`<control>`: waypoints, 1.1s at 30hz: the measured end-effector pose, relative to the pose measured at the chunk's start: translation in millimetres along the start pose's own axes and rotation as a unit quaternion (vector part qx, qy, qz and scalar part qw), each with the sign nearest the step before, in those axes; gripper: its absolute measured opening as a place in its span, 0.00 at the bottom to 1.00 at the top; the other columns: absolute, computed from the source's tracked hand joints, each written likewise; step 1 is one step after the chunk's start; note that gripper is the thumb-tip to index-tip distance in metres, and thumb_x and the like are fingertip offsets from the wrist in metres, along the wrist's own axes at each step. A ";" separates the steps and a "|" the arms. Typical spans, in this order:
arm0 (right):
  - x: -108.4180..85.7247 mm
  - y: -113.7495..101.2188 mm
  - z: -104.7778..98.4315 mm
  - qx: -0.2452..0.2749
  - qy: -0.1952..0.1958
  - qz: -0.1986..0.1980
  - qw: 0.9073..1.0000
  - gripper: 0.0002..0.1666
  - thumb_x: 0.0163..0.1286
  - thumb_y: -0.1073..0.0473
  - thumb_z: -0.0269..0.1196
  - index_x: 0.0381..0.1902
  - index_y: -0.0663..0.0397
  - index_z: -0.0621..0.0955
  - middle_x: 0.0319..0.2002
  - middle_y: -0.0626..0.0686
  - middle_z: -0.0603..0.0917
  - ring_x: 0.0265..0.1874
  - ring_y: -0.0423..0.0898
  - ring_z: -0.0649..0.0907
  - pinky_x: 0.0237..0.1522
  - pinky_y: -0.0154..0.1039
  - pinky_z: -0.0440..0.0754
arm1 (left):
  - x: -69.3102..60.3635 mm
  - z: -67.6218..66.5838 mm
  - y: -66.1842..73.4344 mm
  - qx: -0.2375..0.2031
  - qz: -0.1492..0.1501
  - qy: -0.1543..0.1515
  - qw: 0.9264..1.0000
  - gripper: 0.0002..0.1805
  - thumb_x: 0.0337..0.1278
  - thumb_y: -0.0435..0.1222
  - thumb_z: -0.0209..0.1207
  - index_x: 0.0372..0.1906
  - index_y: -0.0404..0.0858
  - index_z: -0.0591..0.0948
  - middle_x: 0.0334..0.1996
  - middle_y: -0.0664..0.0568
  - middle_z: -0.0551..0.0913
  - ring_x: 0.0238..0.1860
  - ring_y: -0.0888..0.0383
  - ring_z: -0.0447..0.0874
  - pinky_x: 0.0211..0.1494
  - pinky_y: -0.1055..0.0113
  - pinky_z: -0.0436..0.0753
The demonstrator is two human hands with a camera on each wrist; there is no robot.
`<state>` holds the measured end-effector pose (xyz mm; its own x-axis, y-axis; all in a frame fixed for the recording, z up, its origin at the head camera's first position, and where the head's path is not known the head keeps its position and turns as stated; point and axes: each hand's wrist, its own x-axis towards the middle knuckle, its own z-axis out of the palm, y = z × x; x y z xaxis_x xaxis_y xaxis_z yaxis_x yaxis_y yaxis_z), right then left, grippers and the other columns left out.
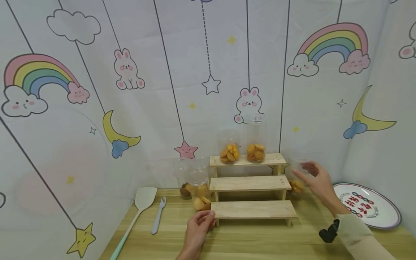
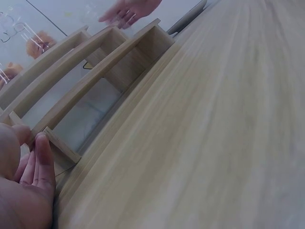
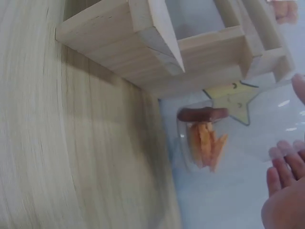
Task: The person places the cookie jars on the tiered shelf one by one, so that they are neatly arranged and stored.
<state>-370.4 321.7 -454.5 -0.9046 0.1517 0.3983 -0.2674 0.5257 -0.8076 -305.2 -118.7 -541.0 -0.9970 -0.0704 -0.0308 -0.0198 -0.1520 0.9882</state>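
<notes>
With thumb and fingers, my left hand [image 1: 199,229] pinches the front left corner of the three-step wooden rack [image 1: 253,209]; in the left wrist view, the left hand [image 2: 28,186] is at the rack's end support. Spread around the upper part of a clear jar of cookies [image 1: 296,186], right of the rack, is my right hand [image 1: 320,182]. The right wrist view has its fingers apart beside the jar, whose cookies [image 3: 206,145] lie at the bottom; contact with the clear wall cannot be made out. Two cookie jars [image 1: 229,153] [image 1: 255,151] stand on the top step.
Left of the rack stand two more cookie jars [image 1: 185,189] [image 1: 200,196]. A white spatula [image 1: 145,198] and a fork [image 1: 158,216] lie farther left. An oval plate [image 1: 386,213] is at the right, and a patterned cloth [image 1: 156,108] hangs behind.
</notes>
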 end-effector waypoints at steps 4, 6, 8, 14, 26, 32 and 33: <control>-5.3 -8.4 -10.2 -0.017 0.018 -0.003 1.000 0.39 0.77 0.38 0.69 0.72 0.57 0.74 0.70 0.62 0.78 0.67 0.49 0.75 0.71 0.51 0.75 | 0.3 0.6 -0.6 -0.003 0.005 -0.003 1.000 0.21 0.73 0.41 0.70 0.56 0.26 0.85 0.36 0.52 0.91 0.38 0.61 0.90 0.45 0.73 0.92; -7.3 -13.1 -14.9 -0.022 0.029 -0.003 0.999 0.39 0.76 0.37 0.69 0.72 0.54 0.75 0.69 0.61 0.78 0.64 0.40 0.75 0.68 0.43 0.75 | 1.3 0.8 -0.8 -0.002 0.007 -0.003 1.000 0.20 0.73 0.40 0.70 0.55 0.26 0.85 0.36 0.52 0.91 0.38 0.61 0.90 0.45 0.73 0.92; -8.4 -18.4 -18.3 -0.021 0.038 -0.005 0.999 0.38 0.76 0.37 0.70 0.72 0.53 0.75 0.69 0.61 0.78 0.61 0.31 0.74 0.68 0.41 0.74 | 2.0 0.9 -0.6 0.001 0.007 -0.001 1.000 0.20 0.73 0.40 0.70 0.55 0.27 0.85 0.36 0.52 0.91 0.38 0.61 0.90 0.45 0.72 0.92; -7.0 -39.5 -20.1 -0.026 0.061 -0.029 0.997 0.37 0.74 0.38 0.72 0.71 0.52 0.76 0.68 0.59 0.81 0.61 0.29 0.74 0.61 0.28 0.71 | 2.7 0.0 0.4 0.011 0.004 0.004 1.000 0.20 0.73 0.41 0.70 0.56 0.27 0.85 0.37 0.52 0.91 0.38 0.61 0.90 0.44 0.72 0.92; -5.3 -89.7 -3.0 0.013 0.063 -0.112 0.992 0.27 0.73 0.49 0.75 0.64 0.51 0.81 0.58 0.42 0.84 0.58 0.35 0.81 0.59 0.16 0.76 | 1.0 0.0 0.0 0.007 0.003 0.000 1.000 0.21 0.74 0.41 0.70 0.56 0.27 0.85 0.37 0.52 0.92 0.39 0.61 0.90 0.45 0.72 0.92; -4.0 -115.6 25.7 0.056 0.021 -0.142 0.988 0.22 0.75 0.52 0.74 0.61 0.53 0.81 0.57 0.48 0.85 0.60 0.46 0.82 0.62 0.20 0.76 | 0.0 0.0 0.2 0.005 0.003 -0.002 1.000 0.21 0.74 0.41 0.70 0.57 0.26 0.85 0.37 0.52 0.92 0.39 0.61 0.90 0.45 0.72 0.91; -3.5 -118.8 31.7 0.063 0.012 -0.141 0.988 0.23 0.75 0.51 0.74 0.61 0.55 0.81 0.58 0.51 0.85 0.60 0.47 0.83 0.61 0.20 0.78 | 0.0 -0.1 -0.2 0.005 0.003 -0.002 1.000 0.21 0.74 0.41 0.70 0.57 0.26 0.85 0.37 0.52 0.91 0.39 0.61 0.90 0.45 0.72 0.91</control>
<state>-345.9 232.2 -373.7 -0.7801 0.0351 0.6247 -0.5484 0.4422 -0.7097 -305.2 -118.7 -541.2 -0.9975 -0.0672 -0.0236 -0.0138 -0.1416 0.9898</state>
